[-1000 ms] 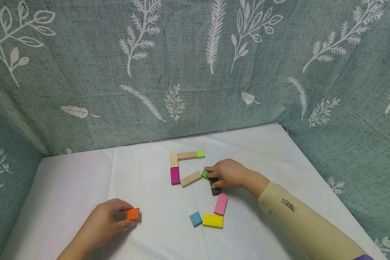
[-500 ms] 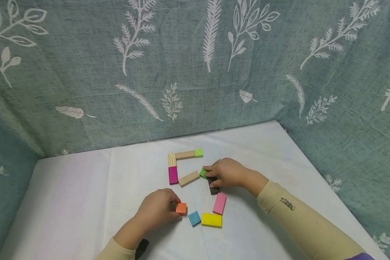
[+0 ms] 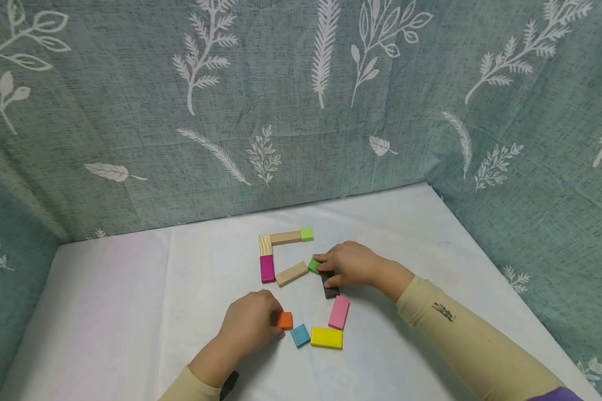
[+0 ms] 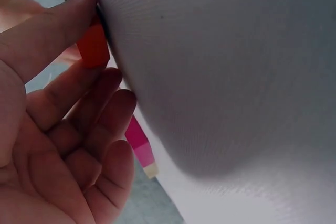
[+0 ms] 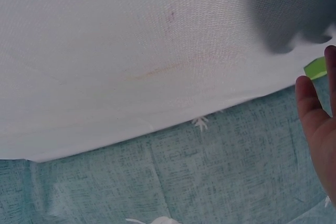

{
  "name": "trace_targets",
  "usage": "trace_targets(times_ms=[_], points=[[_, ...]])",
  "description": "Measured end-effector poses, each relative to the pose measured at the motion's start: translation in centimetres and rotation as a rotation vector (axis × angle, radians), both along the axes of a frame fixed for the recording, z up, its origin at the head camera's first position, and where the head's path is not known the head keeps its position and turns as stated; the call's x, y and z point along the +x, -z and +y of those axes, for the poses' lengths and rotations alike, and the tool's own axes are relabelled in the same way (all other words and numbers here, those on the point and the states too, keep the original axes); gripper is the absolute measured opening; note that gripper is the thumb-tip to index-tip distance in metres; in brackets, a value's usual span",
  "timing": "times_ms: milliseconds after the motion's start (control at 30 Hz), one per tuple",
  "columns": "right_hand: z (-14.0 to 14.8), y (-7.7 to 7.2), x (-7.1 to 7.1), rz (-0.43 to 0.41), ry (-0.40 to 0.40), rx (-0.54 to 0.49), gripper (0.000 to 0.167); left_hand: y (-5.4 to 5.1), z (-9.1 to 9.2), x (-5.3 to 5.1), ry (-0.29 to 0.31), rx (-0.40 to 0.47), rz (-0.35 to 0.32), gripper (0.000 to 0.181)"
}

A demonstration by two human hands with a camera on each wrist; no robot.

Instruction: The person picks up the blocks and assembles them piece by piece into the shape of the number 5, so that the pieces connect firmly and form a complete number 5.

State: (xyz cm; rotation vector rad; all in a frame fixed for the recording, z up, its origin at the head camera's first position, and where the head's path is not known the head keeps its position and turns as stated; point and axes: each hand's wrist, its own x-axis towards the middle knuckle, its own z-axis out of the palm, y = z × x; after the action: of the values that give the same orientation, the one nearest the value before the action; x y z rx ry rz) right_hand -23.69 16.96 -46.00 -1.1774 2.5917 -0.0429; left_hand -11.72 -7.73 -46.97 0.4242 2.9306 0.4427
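Note:
My left hand (image 3: 251, 323) pinches an orange block (image 3: 284, 321) between thumb and fingers, low at the table. Just right of it lies a blue square block (image 3: 300, 336), with a small gap between them. My right hand (image 3: 351, 264) rests over a green block (image 3: 314, 266) and a black block (image 3: 330, 291), its fingertips touching the green one and its thumb at the black one. In the left wrist view the orange block (image 4: 93, 45) shows under the thumb. The right wrist view shows two fingers and a light green block (image 5: 316, 68) beyond them.
A yellow block (image 3: 326, 338) and a pink block (image 3: 338, 312) lie right of the blue one. Further back are a plain wooden block (image 3: 292, 274), a magenta block (image 3: 267, 269), a striped wooden block (image 3: 265, 245), another wooden block (image 3: 286, 238) and a light green block (image 3: 306, 234). Leaf-patterned curtains surround the white tabletop.
My left hand has carried the orange block rightward, from the left part of the table to beside the blue block. The right hand stays over the green and black blocks.

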Motion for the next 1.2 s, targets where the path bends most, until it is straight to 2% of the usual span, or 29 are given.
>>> trace_targets(times_ms=[200,367,600,800,1067,1200], points=[[-0.1,0.0,-0.1,0.009,-0.003,0.01,0.051,0.4,-0.2,0.1,0.004,0.011,0.019,0.032],[-0.4,-0.2,-0.1,0.053,-0.023,0.032,0.051,0.4,-0.3,0.2,0.011,0.024,0.034,0.034],[-0.5,-0.6,0.2,0.06,-0.024,0.035,0.05,0.2,-0.5,0.5,0.004,0.045,0.003,0.04],[-0.7,-0.6,0.2,0.052,-0.011,0.038,0.05,0.2,-1.4,1.3,-0.041,0.081,0.032,0.052],[-0.7,-0.8,0.3,0.066,-0.011,0.032,0.051,-0.2,-2.0,1.8,-0.096,0.082,-0.038,0.056],[-0.8,-0.8,0.3,0.061,-0.002,0.013,0.052,-0.2,-2.4,2.0,-0.125,0.089,-0.039,0.055]])
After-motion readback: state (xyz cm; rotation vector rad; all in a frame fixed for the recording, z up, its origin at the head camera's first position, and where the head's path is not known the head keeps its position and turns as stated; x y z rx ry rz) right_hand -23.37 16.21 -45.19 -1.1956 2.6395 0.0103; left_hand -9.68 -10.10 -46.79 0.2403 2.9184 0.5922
